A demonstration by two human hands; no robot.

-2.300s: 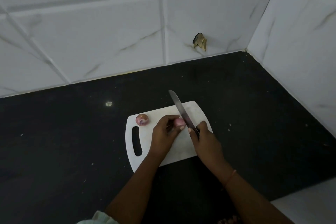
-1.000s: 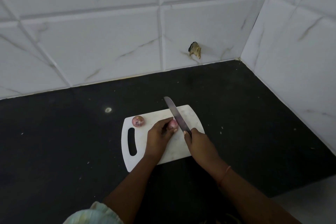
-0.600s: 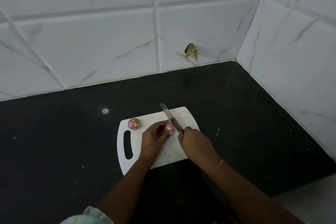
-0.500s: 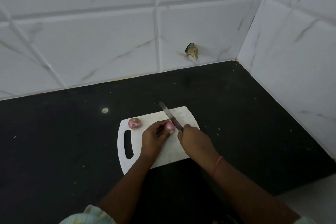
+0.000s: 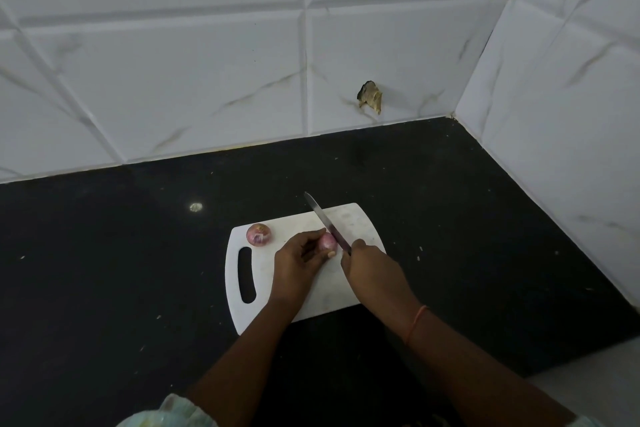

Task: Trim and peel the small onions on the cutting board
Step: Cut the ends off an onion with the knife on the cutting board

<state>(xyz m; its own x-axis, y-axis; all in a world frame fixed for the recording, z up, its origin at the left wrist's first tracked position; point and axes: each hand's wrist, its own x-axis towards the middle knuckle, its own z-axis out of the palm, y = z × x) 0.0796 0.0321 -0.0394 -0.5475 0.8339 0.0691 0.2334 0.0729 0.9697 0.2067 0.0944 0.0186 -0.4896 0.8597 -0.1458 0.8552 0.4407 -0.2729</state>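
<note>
A white cutting board [image 5: 360, 222] with a handle slot lies on the black counter. My left hand [image 5: 299, 260] pins a small pink onion [image 5: 327, 241] against the board, fingers wrapped around its left side. My right hand [image 5: 370, 267] grips the handle of a knife [image 5: 325, 220]; its blade slants up and left, resting against the onion's right end. A second small onion [image 5: 259, 234] with purple skin sits loose at the board's far left corner, apart from both hands.
The black counter [image 5: 104, 270] runs to a white tiled wall behind and another on the right, meeting in a corner. A broken hole [image 5: 370, 101] shows in the back tile. A pale spot [image 5: 196, 207] marks the counter left of the board.
The view has shifted slightly between frames. Both hands stay in the same hold; the blade remains pressed at the onion's right end with only small movement.
</note>
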